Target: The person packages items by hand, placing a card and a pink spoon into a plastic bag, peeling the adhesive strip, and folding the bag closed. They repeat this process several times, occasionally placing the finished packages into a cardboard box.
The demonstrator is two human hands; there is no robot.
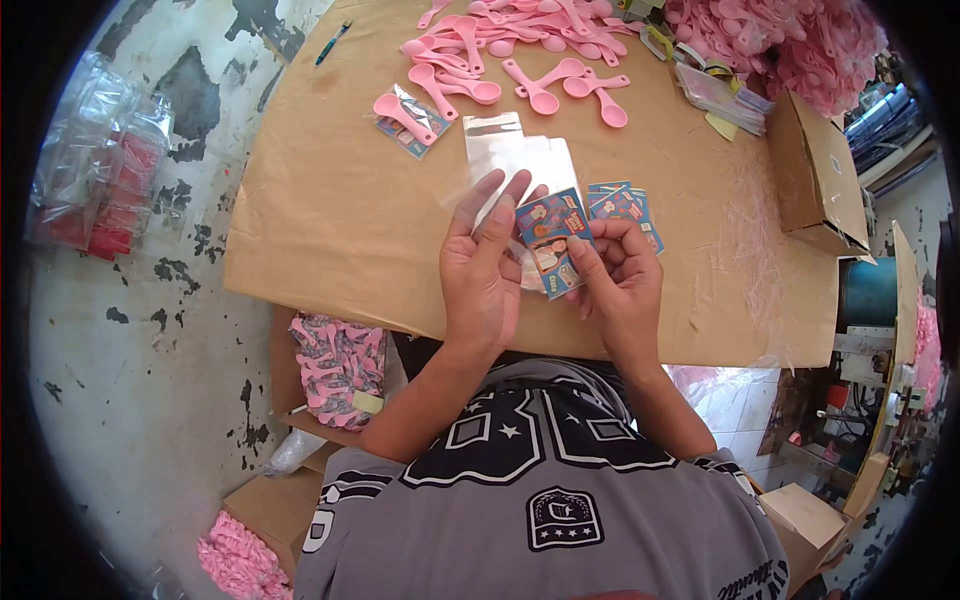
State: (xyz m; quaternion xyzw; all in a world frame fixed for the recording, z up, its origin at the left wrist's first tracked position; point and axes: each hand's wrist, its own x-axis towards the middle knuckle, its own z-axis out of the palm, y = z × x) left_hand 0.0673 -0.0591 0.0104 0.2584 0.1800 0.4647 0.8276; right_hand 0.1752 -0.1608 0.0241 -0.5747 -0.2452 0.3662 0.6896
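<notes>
My left hand (pixel 482 270) has its thumb against its fingers on a clear plastic bag (pixel 458 190), whose film shows around the fingertips. My right hand (pixel 625 285) pinches a blue printed card (pixel 553 255) between thumb and fingers, tilted beside the left fingers. How far the card and the bag overlap is hard to make out. Behind the hands lies a stack of clear bags (pixel 545 158) on the brown-covered table (pixel 330 220). More blue cards (pixel 622 203) lie just beyond my right hand.
A pile of pink measuring spoons (pixel 465 45) covers the far side, with loose spoons (pixel 542 85) nearer. One spoon (pixel 405 118) rests on a bagged card (pixel 420 145). A pen (pixel 333 43) lies far left; a cardboard box (pixel 815 180) stands right. Below left, a box holds packed spoons (pixel 340 370).
</notes>
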